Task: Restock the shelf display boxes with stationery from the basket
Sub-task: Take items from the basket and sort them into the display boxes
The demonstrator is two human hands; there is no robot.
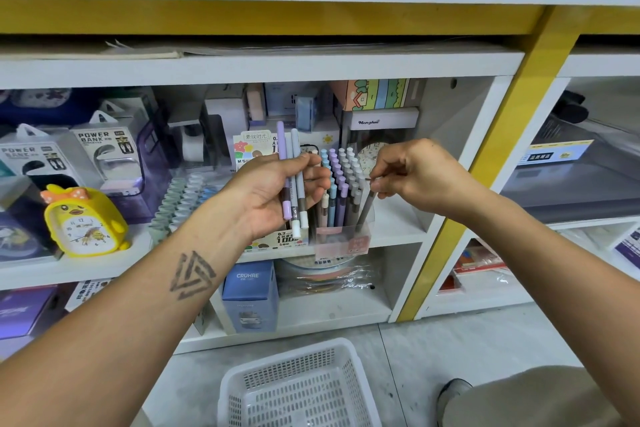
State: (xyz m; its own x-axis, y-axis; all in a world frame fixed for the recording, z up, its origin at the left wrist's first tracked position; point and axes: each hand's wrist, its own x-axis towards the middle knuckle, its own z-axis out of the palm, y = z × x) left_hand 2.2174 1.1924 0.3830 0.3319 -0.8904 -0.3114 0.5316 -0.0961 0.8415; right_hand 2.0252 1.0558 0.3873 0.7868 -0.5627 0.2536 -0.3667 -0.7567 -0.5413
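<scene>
The left hand (273,191) is held palm up in front of the shelf, its fingers curled round three pens (292,180): one purple, one grey-blue and one pale blue, standing nearly upright with their caps low by the heel of the palm. The right hand (412,177) pinches the top of a single dark grey pen (365,210) between thumb and forefinger; the pen slants down into the clear display box (346,232), its lower end inside the box's front right corner.

That clear display box stands at the front edge of the middle shelf (398,229), packed with rows of upright pens capped in blue, purple and grey. The rows look tight, with a little open room only along the box's right side where the dark grey pen goes in. Just left of the box, behind the left hand, stands a printed pen carton (273,243), and further left a tray of pale green and blue pens (180,198). Far left of the box sits a yellow duck clock (83,222).

Below the box, on the floor, a white basket (301,388) sits with its mesh bottom showing. Open floor lies between the basket and the shelf's bottom edge.
</scene>
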